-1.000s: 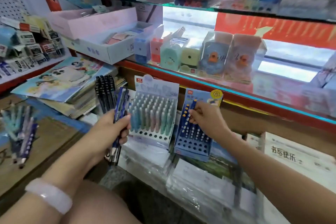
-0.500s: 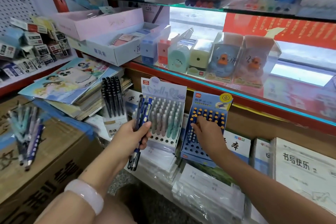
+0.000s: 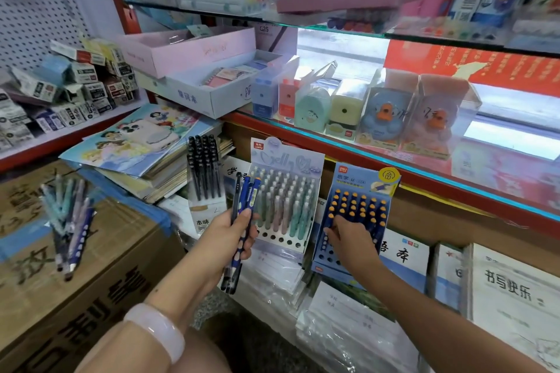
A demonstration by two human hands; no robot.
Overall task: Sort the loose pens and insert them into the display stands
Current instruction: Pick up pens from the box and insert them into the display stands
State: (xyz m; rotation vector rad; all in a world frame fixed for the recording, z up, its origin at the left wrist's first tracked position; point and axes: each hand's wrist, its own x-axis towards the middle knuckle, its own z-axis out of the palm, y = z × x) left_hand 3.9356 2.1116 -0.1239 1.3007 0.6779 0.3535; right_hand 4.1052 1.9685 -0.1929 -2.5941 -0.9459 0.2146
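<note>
Head view: my left hand (image 3: 225,232) is gripping a small bundle of blue pens (image 3: 241,228), fingers curled round the barrels, just left of the pastel stand (image 3: 283,195). My right hand (image 3: 345,239) is reaching into the blue stand (image 3: 356,215), fingertips among its orange-capped pens; whether they are pinching one, I cannot tell. More loose pens (image 3: 68,221) are lying on the cardboard box (image 3: 100,275) to the left.

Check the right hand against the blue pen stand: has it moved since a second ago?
Yes. The right hand has moved down the blue pen stand, from its top rows near the header card to its lower rows.

The blue stand (image 3: 354,221) is tight between the pastel stand (image 3: 285,194) and notebooks (image 3: 403,254); the shelf (image 3: 394,169) hangs close above.
</note>
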